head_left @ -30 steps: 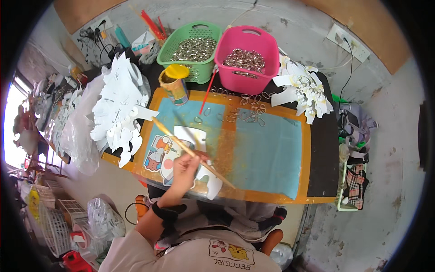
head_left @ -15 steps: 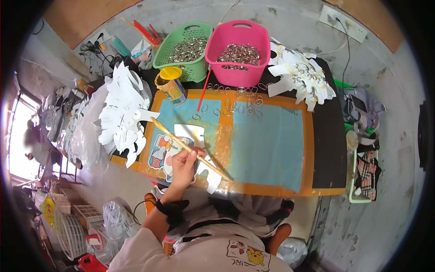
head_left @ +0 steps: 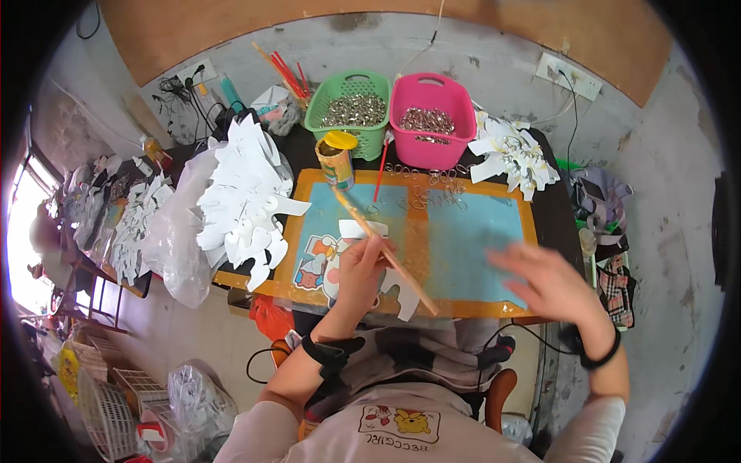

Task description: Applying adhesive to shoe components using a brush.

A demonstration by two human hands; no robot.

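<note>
My left hand [head_left: 360,270] is closed round a thin wooden stick [head_left: 414,287] with a yellowish upper end, which slants across the blue mat [head_left: 478,231]. Under and beside that hand are a cartoon-printed cut-out [head_left: 316,261] and a white paper piece [head_left: 401,297]; the hand partly covers both. Over the mat's right front edge, my right hand [head_left: 540,282] is blurred, its fingers stretched apart with nothing in them. Beyond the left hand stands a can [head_left: 335,168] with a yellow lid tipped on top. Several metal rings [head_left: 432,199] lie along the mat's far side.
At the back, a green basket [head_left: 373,135] and a pink basket [head_left: 432,157] hold many small metal pieces. A red stick [head_left: 380,174] leans near them. White paper cut-outs are heaped at left [head_left: 239,201] and right [head_left: 513,150]. A plastic bag [head_left: 181,231] hangs over the left edge.
My right hand has come into view from the right, over the mat. My left hand still holds the stick. The whole view has shifted, with the table appearing further right.
</note>
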